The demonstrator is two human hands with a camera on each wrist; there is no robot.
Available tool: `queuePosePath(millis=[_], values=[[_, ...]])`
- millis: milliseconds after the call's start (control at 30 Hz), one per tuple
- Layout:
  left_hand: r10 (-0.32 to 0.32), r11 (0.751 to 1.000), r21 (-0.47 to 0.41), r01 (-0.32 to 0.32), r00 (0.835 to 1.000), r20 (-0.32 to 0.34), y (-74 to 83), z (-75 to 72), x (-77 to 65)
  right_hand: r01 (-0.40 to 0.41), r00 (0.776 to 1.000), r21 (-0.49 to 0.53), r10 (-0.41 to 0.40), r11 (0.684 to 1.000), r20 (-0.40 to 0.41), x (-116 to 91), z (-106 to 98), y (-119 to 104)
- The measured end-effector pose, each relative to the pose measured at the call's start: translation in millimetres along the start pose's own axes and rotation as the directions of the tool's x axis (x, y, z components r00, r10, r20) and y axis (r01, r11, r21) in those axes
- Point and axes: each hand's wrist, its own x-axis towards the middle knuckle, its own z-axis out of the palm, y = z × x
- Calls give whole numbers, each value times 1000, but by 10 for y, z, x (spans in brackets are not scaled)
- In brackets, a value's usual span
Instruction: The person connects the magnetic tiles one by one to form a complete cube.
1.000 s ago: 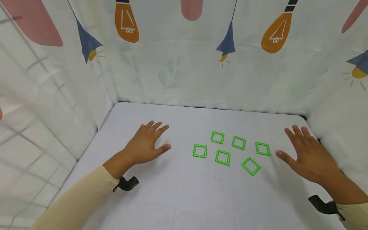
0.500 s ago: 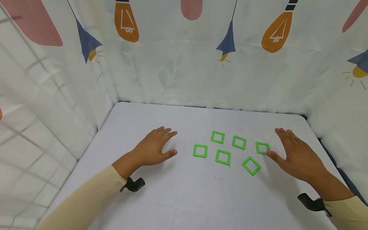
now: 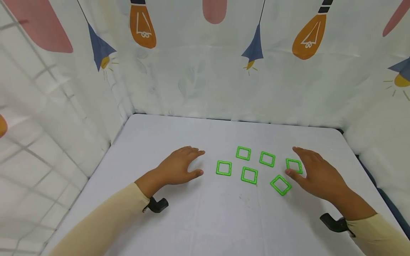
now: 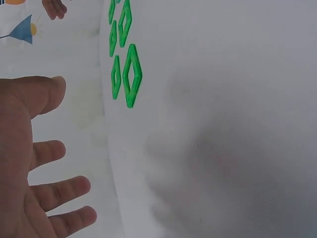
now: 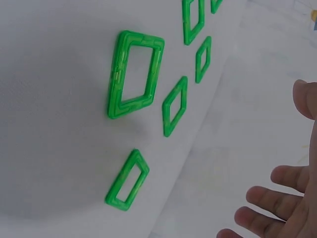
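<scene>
Several green square frames, which look like magnetic tiles, lie flat on the white table. The leftmost tile (image 3: 218,167) is nearest to my left hand (image 3: 174,166), which hovers palm down with its fingers stretched and holds nothing. My right hand (image 3: 321,179) hovers at the right end of the group, its thumb and fingers apart. In the head view it partly overlaps the far-right tile (image 3: 293,160); the right wrist view shows a gap between fingers and tiles. A tile turned like a diamond (image 3: 277,189) lies just left of the right thumb. The right hand holds nothing.
A white cloth covers the table (image 3: 224,220). Behind it hangs a white curtain (image 3: 205,81) printed with bulbs and lamps, and more white cloth encloses both sides. Each wrist carries a black camera mount, one at the left wrist (image 3: 158,205), the other at the right (image 3: 333,224).
Both hands have moved inward towards the tiles, the left hand rightward and the right hand leftward, and both sit slightly nearer the body. The tiles have stayed where they were.
</scene>
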Motion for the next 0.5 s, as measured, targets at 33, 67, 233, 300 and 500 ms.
queuePosePath(millis=[33,67,233,300,500], values=[[-2,1000,-7,2,1000,5,11,6,5,-2,1000,5,2,1000,7,8,8,-17],[-2,1000,-13,2,1000,10,21,12,9,-6,1000,8,6,1000,15,14,14,-32],[9,1000,-16,-9,1000,21,64,50,34,-14,999,9,13,1000,38,39,40,-91],[17,1000,-18,-17,1000,22,82,64,41,-12,999,10,11,1000,39,49,52,-111],[9,1000,-30,-8,999,48,132,115,73,0,999,8,-1,1000,34,55,79,-159]])
